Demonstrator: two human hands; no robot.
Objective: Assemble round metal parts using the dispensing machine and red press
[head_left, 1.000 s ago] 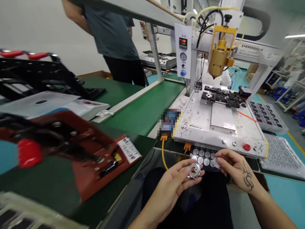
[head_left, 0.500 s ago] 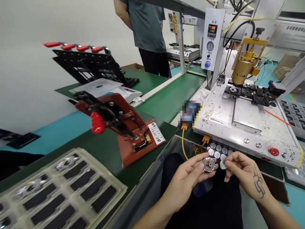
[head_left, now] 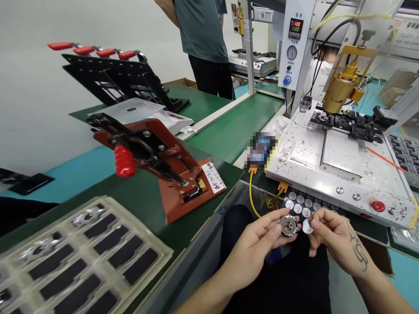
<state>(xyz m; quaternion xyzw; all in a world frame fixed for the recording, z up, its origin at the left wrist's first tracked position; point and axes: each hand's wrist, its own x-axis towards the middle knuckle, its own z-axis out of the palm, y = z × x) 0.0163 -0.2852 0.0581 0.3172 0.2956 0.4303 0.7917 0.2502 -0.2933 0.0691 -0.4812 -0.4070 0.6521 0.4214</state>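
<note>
My left hand (head_left: 253,250) pinches a round metal ring-shaped part (head_left: 289,234) between thumb and fingers, its open centre facing me. Just to its right, my right hand (head_left: 338,242) grips a small white round disc (head_left: 307,226), like a label, between thumb and forefinger. A narrow gap separates disc and ring. Both hands are above my lap, in front of the press. Behind them lies a dark sheet of white round labels (head_left: 297,208) with print on them, partly covered by my fingers.
At the right stands a press with a gold head (head_left: 338,93) and a red button (head_left: 377,206). A red-brown clamp fixture (head_left: 176,205) is left of my hands, near a plastic tray (head_left: 165,257) of parts. A person (head_left: 206,43) stands behind the green bench.
The view has shifted slightly, so the fixture and tray sit further left. My hands hold the same ring part and disc, nearly unmoved.
</note>
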